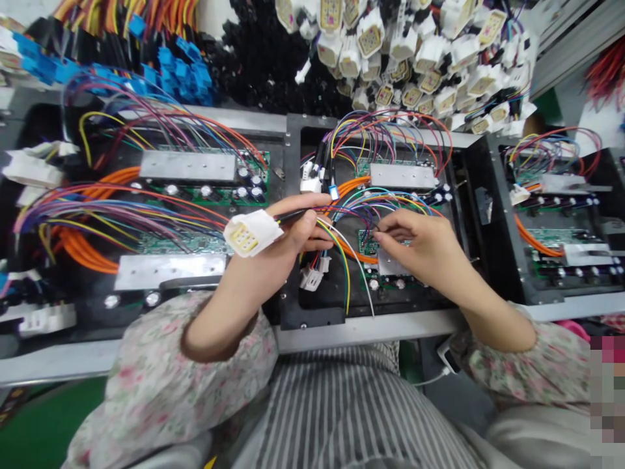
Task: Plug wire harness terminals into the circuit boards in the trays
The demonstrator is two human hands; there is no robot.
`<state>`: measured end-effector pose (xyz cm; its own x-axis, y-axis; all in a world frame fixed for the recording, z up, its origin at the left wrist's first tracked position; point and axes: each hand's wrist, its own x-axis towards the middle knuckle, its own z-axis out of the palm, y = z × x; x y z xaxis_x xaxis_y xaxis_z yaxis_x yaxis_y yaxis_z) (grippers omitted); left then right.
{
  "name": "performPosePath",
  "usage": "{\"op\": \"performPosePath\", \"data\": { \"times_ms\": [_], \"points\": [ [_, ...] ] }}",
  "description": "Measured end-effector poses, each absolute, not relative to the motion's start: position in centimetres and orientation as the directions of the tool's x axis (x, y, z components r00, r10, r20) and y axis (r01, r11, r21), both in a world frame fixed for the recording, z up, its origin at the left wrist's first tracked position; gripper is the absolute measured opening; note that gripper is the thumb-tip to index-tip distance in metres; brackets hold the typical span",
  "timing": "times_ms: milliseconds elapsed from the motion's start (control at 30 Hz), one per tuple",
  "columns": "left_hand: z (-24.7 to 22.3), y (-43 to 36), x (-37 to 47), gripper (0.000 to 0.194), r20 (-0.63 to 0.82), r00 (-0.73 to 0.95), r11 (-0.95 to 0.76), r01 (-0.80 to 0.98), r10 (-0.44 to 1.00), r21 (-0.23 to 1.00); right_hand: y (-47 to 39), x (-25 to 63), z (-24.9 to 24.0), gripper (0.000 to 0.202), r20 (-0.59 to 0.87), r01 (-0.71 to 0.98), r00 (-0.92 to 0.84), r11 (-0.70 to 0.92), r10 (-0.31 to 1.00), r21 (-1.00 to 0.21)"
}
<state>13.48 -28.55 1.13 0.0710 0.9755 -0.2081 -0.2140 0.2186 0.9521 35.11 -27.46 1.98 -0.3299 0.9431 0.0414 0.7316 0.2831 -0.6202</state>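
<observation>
My left hand is closed round a wire harness, its thumb pressed on the black sleeve; a white connector with a yellowish face sticks out to the left. Loose green, yellow and white wires hang below its fingertips. My right hand pinches a thin dark wire over the green circuit board in the middle black tray; the wire's end is hidden at the fingertips. Under my left hand lies a small white plug. Orange cables curve between the hands.
Left and right stand more black trays with boards, metal heat sinks and coloured wires. Behind them are piled white connectors and blue connectors. A metal rail runs along the front edge.
</observation>
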Motion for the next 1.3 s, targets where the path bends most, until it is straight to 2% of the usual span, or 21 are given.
{"op": "performPosePath", "data": {
  "times_ms": [233,600,933,1067,1133,1167,1233,1300],
  "points": [
    [1.3,-28.5,13.4,0.024,-0.210,0.075,0.219,-0.163,0.975,0.962,-27.2,35.0,0.9,0.008,0.051,0.728,-0.353,0.309,0.934,-0.612],
    [0.8,-28.6,13.4,0.019,-0.212,0.070,0.222,-0.216,0.975,0.951,-27.1,35.1,0.8,0.009,0.066,0.740,-0.376,0.343,0.924,-0.579],
    [0.8,-28.7,13.5,0.022,-0.244,0.035,0.246,-0.179,0.969,0.953,-27.0,35.4,0.9,0.010,0.010,0.740,-0.422,0.351,0.907,-0.573],
    [0.9,-28.7,13.5,0.021,-0.232,0.032,0.233,-0.198,0.972,0.952,-28.2,35.0,2.5,0.006,-0.012,0.719,-0.357,0.267,0.934,-0.642],
    [0.9,-28.6,13.5,0.019,-0.233,0.056,0.239,-0.213,0.971,0.947,-29.1,34.9,3.3,0.016,-0.060,0.687,-0.384,0.242,0.921,-0.685],
    [0.9,-28.5,13.5,0.018,-0.228,0.074,0.239,-0.224,0.971,0.945,-29.3,35.0,3.6,0.020,-0.088,0.688,-0.413,0.247,0.906,-0.682],
    [0.8,-28.4,13.4,0.015,-0.208,0.101,0.227,-0.246,0.973,0.942,-29.4,35.5,4.2,0.013,-0.130,0.737,-0.437,0.271,0.890,-0.619],
    [0.8,-28.3,13.5,0.013,-0.197,0.110,0.218,-0.244,0.974,0.945,-29.0,36.4,4.7,0.008,-0.088,0.802,-0.347,0.247,0.934,-0.544]
  ]
}}
